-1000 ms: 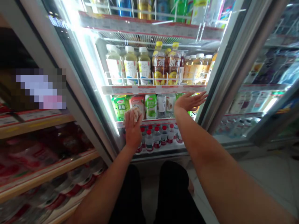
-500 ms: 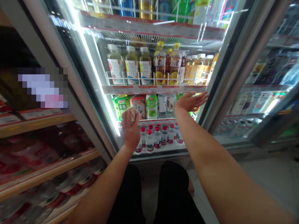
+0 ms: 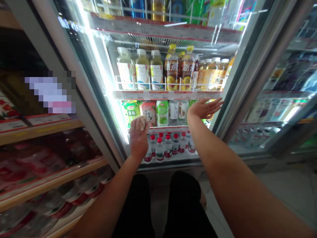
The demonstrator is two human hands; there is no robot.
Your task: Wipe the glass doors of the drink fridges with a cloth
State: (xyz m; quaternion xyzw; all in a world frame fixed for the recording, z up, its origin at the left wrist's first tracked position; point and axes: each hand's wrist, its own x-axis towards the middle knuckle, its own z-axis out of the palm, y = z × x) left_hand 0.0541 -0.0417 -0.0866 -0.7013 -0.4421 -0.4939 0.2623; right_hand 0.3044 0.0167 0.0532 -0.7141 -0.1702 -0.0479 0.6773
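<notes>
My left hand (image 3: 138,140) is closed on a crumpled, pale cloth (image 3: 143,122). It is at the lower left of the glass fridge door (image 3: 170,163), in front of the lower shelf. Behind the cloth stand a red-labelled drink (image 3: 149,110) and a green one (image 3: 131,114). Farther right, my right hand (image 3: 205,108) is held with its fingers stretched out and holds nothing I can see. It is by the door's right side, covering part of the same shelf. Whether its palm touches the glass I cannot tell.
Tea bottles (image 3: 143,69) stand behind a wire rail on the middle shelf. Red-capped water bottles (image 3: 159,150) line the bottom. A metal door frame (image 3: 244,82) runs along the right. Wooden-edged shelves (image 3: 56,180) with drinks are on the left. My knees (image 3: 184,188) are below the door.
The view has shifted slightly, so the shelves appear a little farther right. My left hand still grips the cloth, more of which shows at its right. My right hand stays spread in nearly the same place.
</notes>
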